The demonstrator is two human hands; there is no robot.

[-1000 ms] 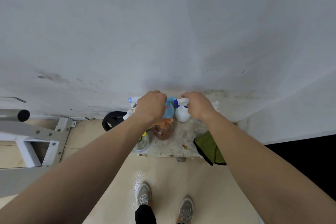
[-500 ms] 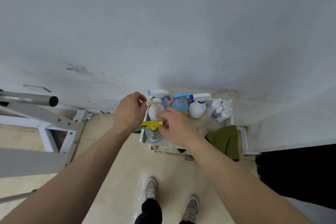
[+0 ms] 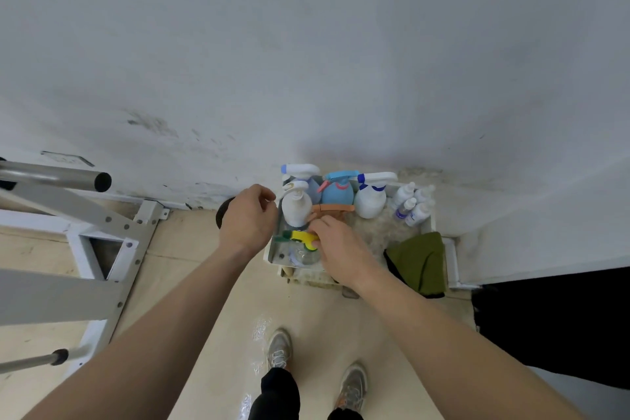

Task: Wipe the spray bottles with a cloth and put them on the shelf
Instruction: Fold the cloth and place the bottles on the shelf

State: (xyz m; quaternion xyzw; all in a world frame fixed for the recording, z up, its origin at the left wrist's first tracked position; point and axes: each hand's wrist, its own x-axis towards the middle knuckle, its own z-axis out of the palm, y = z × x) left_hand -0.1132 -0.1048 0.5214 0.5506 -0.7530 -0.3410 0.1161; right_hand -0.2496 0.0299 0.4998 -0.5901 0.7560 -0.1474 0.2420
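the yellow-headed spray bottle (image 3: 302, 238) is pinched by the grip of the right hand (image 3: 335, 249); the left hand (image 3: 247, 218) is curled narrow at 9 o'clock of the white bottle (image 3: 296, 207), contact unclear.

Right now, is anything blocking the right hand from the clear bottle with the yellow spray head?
Nothing visible does: the right hand grips the yellow spray head of the clear bottle. A white bottle stands just behind it.

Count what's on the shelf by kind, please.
Large spray bottles: 6
Small bottles: 4
Green cloth: 1
Total: 11
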